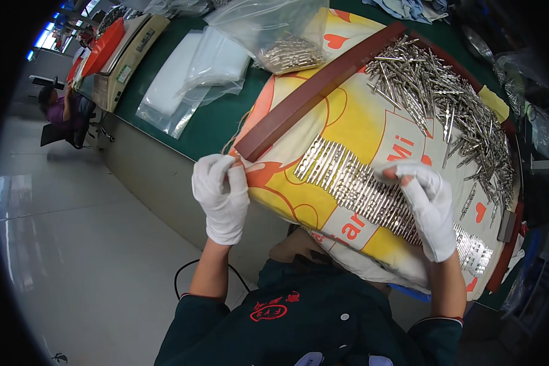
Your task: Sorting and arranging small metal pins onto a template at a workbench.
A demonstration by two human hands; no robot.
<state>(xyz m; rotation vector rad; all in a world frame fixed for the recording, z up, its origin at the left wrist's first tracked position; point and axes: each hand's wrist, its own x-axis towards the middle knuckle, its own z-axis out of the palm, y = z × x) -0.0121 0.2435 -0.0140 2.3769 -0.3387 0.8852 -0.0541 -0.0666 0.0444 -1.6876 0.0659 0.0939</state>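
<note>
The white-gloved left hand [221, 201] curls by the yellow-white printed cloth [348, 116] edge; the white-gloved right hand [431, 204], well apart, is over rowed slim silver metal rods [351, 186], bare cloth beyond. Whether either grips anything, I can't tell.

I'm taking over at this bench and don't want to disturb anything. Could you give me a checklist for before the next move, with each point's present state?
1. Gloves cover every fingertip: not ok; bare tips show on the right hand.
2. Left hand empty: cannot tell; its fingers are curled near the end of the dark red bar.
3. Right hand clear of the row of metal pieces: cannot tell; it is over the row, contact unclear.
4. Loose pile apart from the row: ok; cloth shows between.
5. Clear bag off the row: ok; it lies beyond the bar.
</note>
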